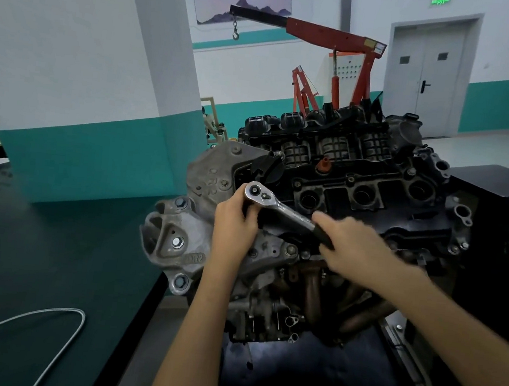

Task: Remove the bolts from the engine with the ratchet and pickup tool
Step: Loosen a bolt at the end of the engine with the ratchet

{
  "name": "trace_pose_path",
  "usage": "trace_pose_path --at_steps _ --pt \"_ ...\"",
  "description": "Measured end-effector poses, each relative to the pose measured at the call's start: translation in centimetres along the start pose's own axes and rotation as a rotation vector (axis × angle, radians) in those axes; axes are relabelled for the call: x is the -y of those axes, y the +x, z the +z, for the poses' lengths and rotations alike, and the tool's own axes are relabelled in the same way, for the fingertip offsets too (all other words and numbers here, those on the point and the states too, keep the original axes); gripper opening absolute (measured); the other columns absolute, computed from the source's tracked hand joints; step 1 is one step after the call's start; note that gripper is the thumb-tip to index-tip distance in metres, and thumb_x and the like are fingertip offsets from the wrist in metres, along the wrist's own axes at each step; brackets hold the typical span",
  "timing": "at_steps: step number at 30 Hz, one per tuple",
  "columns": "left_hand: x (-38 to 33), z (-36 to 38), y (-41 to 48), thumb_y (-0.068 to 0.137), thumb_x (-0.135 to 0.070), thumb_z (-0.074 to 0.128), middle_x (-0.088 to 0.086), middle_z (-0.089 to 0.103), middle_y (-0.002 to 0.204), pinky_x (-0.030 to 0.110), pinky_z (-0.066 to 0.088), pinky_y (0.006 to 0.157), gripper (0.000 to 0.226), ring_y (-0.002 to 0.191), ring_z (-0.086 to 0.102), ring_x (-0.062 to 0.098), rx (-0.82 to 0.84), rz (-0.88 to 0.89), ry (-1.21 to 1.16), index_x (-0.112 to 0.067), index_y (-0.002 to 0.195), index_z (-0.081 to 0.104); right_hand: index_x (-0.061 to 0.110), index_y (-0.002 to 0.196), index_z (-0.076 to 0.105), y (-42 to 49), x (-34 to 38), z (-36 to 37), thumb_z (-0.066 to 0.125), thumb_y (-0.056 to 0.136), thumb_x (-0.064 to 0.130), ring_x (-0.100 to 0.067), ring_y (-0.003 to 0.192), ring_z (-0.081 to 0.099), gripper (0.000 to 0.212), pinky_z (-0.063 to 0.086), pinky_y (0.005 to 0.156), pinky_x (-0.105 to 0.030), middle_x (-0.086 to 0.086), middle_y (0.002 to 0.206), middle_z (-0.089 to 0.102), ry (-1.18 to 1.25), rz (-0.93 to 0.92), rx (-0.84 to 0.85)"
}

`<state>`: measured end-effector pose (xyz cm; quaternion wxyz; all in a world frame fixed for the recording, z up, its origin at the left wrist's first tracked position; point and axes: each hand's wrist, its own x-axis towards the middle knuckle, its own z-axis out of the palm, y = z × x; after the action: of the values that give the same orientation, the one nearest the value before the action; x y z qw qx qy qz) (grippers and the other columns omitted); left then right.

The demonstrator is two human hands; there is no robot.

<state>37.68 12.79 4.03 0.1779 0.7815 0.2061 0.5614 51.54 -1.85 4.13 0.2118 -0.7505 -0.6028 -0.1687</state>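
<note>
One chrome ratchet with black grip [283, 210] atop one grey-and-black engine [358, 178]; long axis runs head upper-left, grip lower-right. Bolt under head hidden. Nearer it, left hand [234, 222] curled round head; right hand [354, 244], blurred, wraps grip. One silver flexible pickup tool [54, 322] lies on dark green bench [37, 248], well left of hands.

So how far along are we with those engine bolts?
Done: no removed bolt is in view. In hand: the left hand holds the ratchet at its head over the engine, and the right hand has its grip on the black handle. Left: bolts sit seated in the grey bracket, and the pickup tool lies untouched on the table.
</note>
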Motion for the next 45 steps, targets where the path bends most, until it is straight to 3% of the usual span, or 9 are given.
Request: trace_pose_path --at_steps 4,7,15,21,26,31,36,41,45 --pt "0.2 0.2 0.1 0.085 0.003 0.054 -0.014 0.054 0.057 0.01 0.035 0.052 0.016 0.052 0.05 0.0 -0.003 -0.021 0.021 -0.006 0.091 0.066 0.03 0.093 0.04 -3.4 6.6 4.2 0.057 0.081 0.012 -0.02 0.059 0.057 0.028 0.047 0.053 -0.032 -0.001 0.068 0.055 0.608 0.221 0.043" --pt "0.5 0.1 0.0 0.085 -0.002 0.059 -0.002 0.067 0.069 0.022 0.046 0.06 0.014 0.064 0.06 0.013 0.001 -0.069 -0.04 -0.014 0.086 0.065 0.02 0.116 0.036 -3.5 10.7 6.5 0.053 0.084 0.015 -0.031 0.079 0.063 0.037 0.052 0.066 -0.038 -0.011 0.086 0.063 0.628 0.299 -0.034" --pt "0.3 -0.8 0.2 0.086 0.005 0.053 -0.011 0.071 0.096 0.025 0.051 0.078 0.028 0.086 0.064 0.006 0.134 0.013 -0.134 -0.016 0.1 0.067 0.025 0.11 0.044 -1.6 2.4 1.5 0.057 0.083 0.016 -0.03 0.078 0.063 0.032 0.049 0.065 -0.033 -0.004 0.081 0.058 0.263 0.062 0.12" --pt "-0.2 -0.4 0.0 0.093 -0.004 0.057 -0.031 0.06 0.067 0.007 0.036 0.055 0.02 0.054 0.049 -0.007 0.081 -0.006 -0.077 -0.022 0.096 0.061 0.025 0.118 0.041 1.8 -1.7 -1.7 0.054 0.087 0.022 -0.027 0.082 0.063 0.034 0.035 0.061 -0.03 0.0 0.085 0.062 -0.195 -0.097 0.014" --pt "0.0 0.0 0.0 0.084 -0.001 0.051 -0.011 0.058 0.058 0.012 0.037 0.052 0.015 0.053 0.051 0.003 0.036 -0.02 -0.024 -0.009 0.089 0.063 0.026 0.098 0.041 -3.2 5.1 3.8 0.058 0.082 0.014 -0.015 0.055 0.055 0.026 0.041 0.048 -0.022 0.007 0.063 0.047 0.475 0.171 0.02" --pt "0.3 0.0 0.0 0.087 -0.004 0.056 -0.005 0.069 0.077 0.022 0.049 0.069 0.03 0.075 0.065 0.01 0.044 -0.083 -0.085 -0.033 0.08 0.059 0.016 0.115 0.04 -3.3 11.2 7.2 0.053 0.083 0.012 -0.03 0.076 0.062 0.035 0.051 0.064 -0.038 -0.006 0.077 0.058 0.727 0.292 -0.05" --pt "0.2 -0.6 0.3 0.087 0.003 0.052 -0.011 0.07 0.091 0.02 0.049 0.074 0.026 0.082 0.063 0.004 0.145 0.019 -0.101 -0.018 0.096 0.065 0.027 0.11 0.047 -2.5 4.4 3.3 0.058 0.081 0.011 -0.025 0.065 0.057 0.035 0.048 0.061 -0.032 -0.002 0.075 0.052 0.533 0.151 0.092" --pt "0.5 -0.5 0.4 0.095 -0.01 0.056 -0.024 0.061 0.069 0.022 0.048 0.062 0.015 0.062 0.054 -0.005 0.142 -0.012 -0.087 -0.015 0.106 0.065 0.026 0.124 0.041 2.1 -1.8 -2.4 0.054 0.087 0.022 -0.028 0.081 0.062 0.039 0.036 0.061 -0.03 -0.004 0.086 0.061 -0.181 -0.077 0.092" --pt "0.1 0.0 0.0 0.092 -0.003 0.055 -0.016 0.05 0.055 0.008 0.035 0.05 0.013 0.05 0.048 -0.004 0.02 -0.051 -0.05 -0.009 0.099 0.065 0.025 0.113 0.042 0.6 -0.2 -0.8 0.056 0.084 0.022 -0.03 0.076 0.061 0.032 0.034 0.059 -0.029 0.001 0.072 0.05 -0.089 -0.016 0.003"
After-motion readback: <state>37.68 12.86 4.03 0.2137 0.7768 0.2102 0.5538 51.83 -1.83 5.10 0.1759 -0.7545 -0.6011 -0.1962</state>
